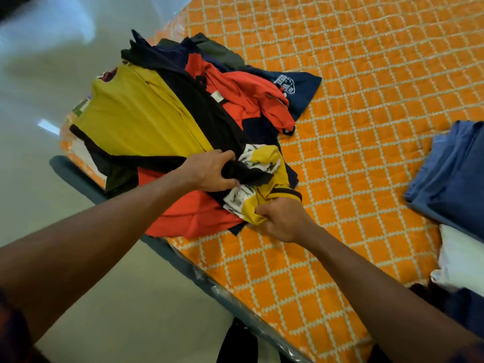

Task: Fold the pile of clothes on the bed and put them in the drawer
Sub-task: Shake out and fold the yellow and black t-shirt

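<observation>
Your left hand (212, 171) grips black cloth (248, 175); your right hand (282, 221) pinches yellow cloth (262, 203), perhaps a shirt's hem. Draw it free of the pile (248, 100) at the bed's (366, 127) left edge before folding.

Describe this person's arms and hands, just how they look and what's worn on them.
The left hand and right hand are bare: no gloves, rings or watch visible. The left forearm and right forearm are uncovered. The left sleeve, dark with faint reddish checks, shows only at the bottom left corner; the right sleeve, similarly dark, at the bottom right.
</observation>
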`<state>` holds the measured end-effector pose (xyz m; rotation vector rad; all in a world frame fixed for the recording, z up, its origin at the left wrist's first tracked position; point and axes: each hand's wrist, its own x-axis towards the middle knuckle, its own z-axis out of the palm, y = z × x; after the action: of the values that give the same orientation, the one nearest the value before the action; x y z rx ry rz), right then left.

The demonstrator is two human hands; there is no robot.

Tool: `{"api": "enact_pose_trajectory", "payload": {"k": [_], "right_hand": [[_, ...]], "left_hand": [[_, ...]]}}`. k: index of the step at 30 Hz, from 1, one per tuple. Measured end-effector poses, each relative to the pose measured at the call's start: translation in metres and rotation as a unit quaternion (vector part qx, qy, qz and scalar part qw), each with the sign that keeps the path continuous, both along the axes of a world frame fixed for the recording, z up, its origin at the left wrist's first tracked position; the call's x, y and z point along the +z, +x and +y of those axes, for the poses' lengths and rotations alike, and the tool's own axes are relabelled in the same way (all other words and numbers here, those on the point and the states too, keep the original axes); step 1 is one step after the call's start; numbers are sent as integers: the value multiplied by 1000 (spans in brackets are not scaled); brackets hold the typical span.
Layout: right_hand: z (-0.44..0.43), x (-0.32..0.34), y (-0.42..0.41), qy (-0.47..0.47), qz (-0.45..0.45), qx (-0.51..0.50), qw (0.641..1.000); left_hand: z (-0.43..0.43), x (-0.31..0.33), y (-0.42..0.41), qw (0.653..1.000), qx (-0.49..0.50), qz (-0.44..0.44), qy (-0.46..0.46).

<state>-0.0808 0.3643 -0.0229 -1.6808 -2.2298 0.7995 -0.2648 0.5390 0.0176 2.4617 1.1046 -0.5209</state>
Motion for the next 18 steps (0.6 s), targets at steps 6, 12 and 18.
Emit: {"api": "enact_pose_trajectory", "payload": {"k": [6, 12, 18], "right_hand": [[-74, 2, 19, -156, -115, 64, 979], [-160, 29, 73, -407, -328, 96, 847], [-195, 51, 137, -397, -295, -84, 865]], "left_hand": [[-73, -1, 16, 986, -14, -164, -1], [-122, 42, 34, 739, 459, -388, -306], [-149, 48, 16, 686, 545, -362, -318]]}}
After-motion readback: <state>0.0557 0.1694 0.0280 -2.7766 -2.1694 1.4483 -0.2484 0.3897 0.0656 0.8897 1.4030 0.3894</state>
